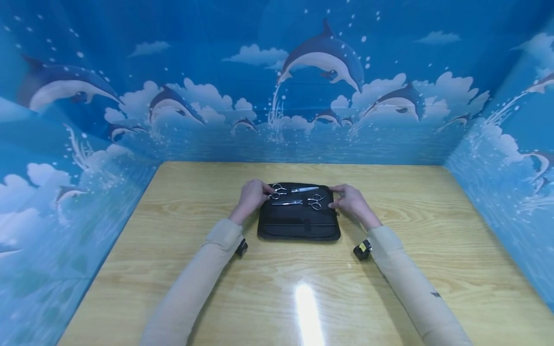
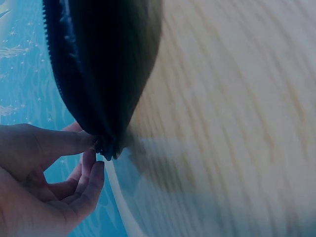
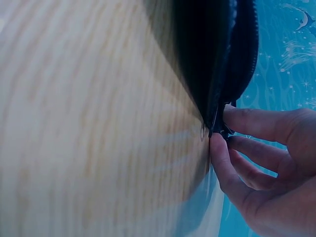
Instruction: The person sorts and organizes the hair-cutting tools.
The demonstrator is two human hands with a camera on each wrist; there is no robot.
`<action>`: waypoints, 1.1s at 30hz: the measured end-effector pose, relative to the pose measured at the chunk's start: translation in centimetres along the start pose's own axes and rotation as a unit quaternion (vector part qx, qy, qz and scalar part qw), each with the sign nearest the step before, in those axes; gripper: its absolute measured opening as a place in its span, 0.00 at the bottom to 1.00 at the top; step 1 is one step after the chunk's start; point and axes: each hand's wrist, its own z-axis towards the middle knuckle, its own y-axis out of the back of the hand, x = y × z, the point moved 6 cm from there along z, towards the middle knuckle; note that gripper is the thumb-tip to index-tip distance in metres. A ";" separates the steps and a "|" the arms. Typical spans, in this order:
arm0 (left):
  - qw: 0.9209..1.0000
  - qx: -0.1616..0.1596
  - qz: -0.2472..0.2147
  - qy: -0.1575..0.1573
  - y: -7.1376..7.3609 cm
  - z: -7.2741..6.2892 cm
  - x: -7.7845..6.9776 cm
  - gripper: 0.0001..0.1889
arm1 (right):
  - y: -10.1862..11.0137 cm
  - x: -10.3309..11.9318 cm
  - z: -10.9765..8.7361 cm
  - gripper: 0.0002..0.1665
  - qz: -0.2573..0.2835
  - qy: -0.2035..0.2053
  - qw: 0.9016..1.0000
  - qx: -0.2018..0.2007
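Note:
A black zip case (image 1: 298,216) lies on the table, two pairs of silver scissors on its upward face. The upper scissors (image 1: 305,189) have their finger rings to the left, the lower scissors (image 1: 287,202) to the right; a middle part of each is hidden under black material. My left hand (image 1: 254,196) is at the case's upper left edge; in the left wrist view its thumb and fingers pinch the edge of the case (image 2: 106,64). At the upper right edge, my right hand (image 1: 349,199) pinches the case edge beside a small metal zipper pull (image 3: 203,130).
The pale wooden table (image 1: 195,202) spreads around the case, with a bright light reflection near its front. Blue dolphin-print sheets (image 1: 277,139) stand along the back and both sides. A black wrist camera (image 1: 362,250) hangs at the right sleeve.

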 end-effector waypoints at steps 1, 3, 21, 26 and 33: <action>1.000 0.000 -0.001 0.002 0.0 0.0 0.0 0.12 | 0.0 0.0 0.0 0.39 0.000 -0.001 1.000 0.001; 1.000 0.001 -0.003 0.005 -0.1 0.0 0.1 0.12 | 0.0 0.0 0.0 0.39 0.000 -0.005 1.000 0.000; 1.000 -0.006 0.014 -0.021 -0.4 0.1 -0.8 0.12 | 0.0 0.0 0.0 0.38 0.003 -0.007 1.000 -0.001; 1.000 -0.003 0.019 -0.018 -0.5 0.1 -0.9 0.12 | -0.1 0.0 0.0 0.38 0.000 -0.007 1.000 -0.003; 0.999 0.019 -0.004 -0.035 -0.3 0.2 -0.6 0.16 | -0.1 0.0 0.1 0.38 0.000 -0.008 1.000 -0.002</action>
